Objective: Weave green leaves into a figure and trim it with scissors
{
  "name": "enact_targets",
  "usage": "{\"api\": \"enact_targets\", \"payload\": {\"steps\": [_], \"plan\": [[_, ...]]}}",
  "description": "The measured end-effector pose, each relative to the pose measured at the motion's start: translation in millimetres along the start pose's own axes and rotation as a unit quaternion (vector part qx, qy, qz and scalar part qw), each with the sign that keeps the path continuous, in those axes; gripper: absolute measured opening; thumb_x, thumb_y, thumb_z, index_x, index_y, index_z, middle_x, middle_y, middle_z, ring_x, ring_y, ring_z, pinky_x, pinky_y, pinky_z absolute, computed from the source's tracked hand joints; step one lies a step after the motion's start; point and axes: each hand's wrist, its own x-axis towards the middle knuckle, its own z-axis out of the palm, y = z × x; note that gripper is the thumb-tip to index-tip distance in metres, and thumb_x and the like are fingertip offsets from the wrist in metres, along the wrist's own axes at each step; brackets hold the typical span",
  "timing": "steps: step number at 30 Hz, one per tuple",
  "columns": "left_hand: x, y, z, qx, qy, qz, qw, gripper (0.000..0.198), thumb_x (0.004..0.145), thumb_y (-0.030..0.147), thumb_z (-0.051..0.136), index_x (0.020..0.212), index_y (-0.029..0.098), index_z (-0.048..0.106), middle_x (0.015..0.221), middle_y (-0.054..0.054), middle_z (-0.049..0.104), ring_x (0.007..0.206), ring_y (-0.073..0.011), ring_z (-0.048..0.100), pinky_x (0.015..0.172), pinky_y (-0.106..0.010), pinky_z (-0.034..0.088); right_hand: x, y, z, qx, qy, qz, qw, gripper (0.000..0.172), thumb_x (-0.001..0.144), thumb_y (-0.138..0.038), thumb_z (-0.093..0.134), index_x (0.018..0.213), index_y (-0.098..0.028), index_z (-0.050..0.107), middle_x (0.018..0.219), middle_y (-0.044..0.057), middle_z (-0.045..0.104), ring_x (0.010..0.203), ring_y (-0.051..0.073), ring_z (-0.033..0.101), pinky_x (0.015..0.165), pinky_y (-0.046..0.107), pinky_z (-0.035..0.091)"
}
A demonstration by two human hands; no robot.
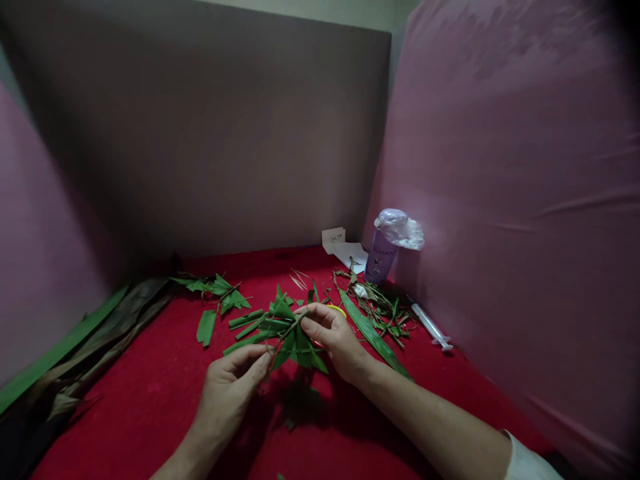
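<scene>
Between my hands, raised over the red cloth [150,400], is a thin twig with pointed green leaves [299,348]. My left hand [231,383] pinches the twig's lower end between thumb and fingertips. The thumb and fingers of my right hand [333,337] close on its upper part, where the leaves meet. Several cut green leaf strips [247,321] lie just beyond my left hand. A yellow ring-shaped edge [339,311] shows behind my right hand, which hides most of that object.
Leafy twigs [223,293] lie at the left back. At the right are a pile of twig scraps [385,310], a long green leaf [373,333], a syringe [431,327] and a purple container [380,257] topped with clear plastic. Long leaves [65,350] line the left edge; walls enclose the surface.
</scene>
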Motion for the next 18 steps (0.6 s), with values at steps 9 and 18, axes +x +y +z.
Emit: {"api": "enact_targets", "payload": {"steps": [9, 18], "plan": [[3.0, -0.5, -1.2, -0.02, 0.009, -0.015, 1.0, 0.024, 0.064, 0.038, 0.07, 0.067, 0.015, 0.065, 0.047, 0.005, 0.05, 0.045, -0.008, 0.042, 0.043, -0.018, 0.034, -2.1, -3.0, 1.6, 0.005, -0.02, -0.003, 1.0, 0.027, 0.066, -0.033, 0.075, 0.086, -0.018, 0.065, 0.079, 0.001, 0.064, 0.07, 0.012, 0.056, 0.065, 0.024, 0.042], [0.6, 5.7, 1.3, 0.018, 0.019, -0.006, 1.0, 0.024, 0.061, 0.038, 0.069, 0.06, 0.015, 0.063, 0.049, 0.004, 0.051, 0.046, -0.009, 0.042, 0.044, -0.019, 0.034, -3.3, -3.3, 3.8, 0.011, -0.021, 0.002, 1.0, 0.026, 0.065, -0.029, 0.075, 0.087, -0.018, 0.065, 0.08, 0.0, 0.064, 0.069, 0.01, 0.056, 0.065, 0.023, 0.042]]}}
